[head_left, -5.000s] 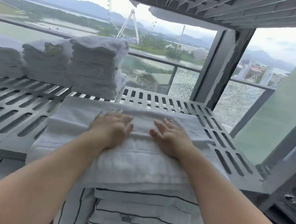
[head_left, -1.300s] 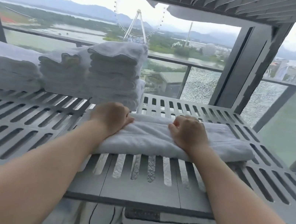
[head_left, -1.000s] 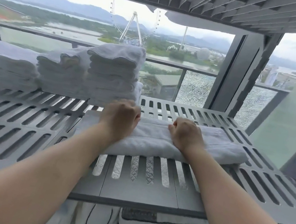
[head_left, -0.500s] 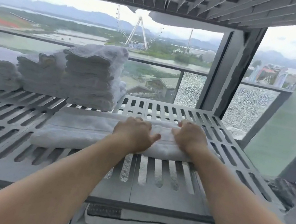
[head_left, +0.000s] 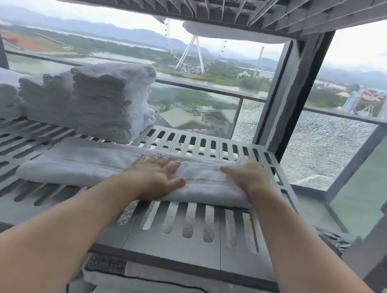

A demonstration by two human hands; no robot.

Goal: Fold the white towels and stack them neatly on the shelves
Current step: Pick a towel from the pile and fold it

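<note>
Far left of your hands the stacked towels [head_left: 108, 100] sit on the slatted shelf [head_left: 173, 232], your left hand [head_left: 154, 178] lies flat, fingers straight, on the folded towel [head_left: 77, 166], and your right hand [head_left: 245, 177] covers its right end, grip hidden.

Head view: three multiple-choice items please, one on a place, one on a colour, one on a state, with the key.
1. Where does the long towel lie? A. on the slatted shelf, in front of the towel stacks; B. on top of the stacks; C. on the floor.
2. Its colour? A. blue; B. red; C. white.
3. The left hand is: A. a fist in the air; B. flat on the towel, fingers straight; C. out of view.
Key: A, it stretches across the slats nearer than the stacks; C, plain white cloth; B, palm and straight fingers press its top.
</note>
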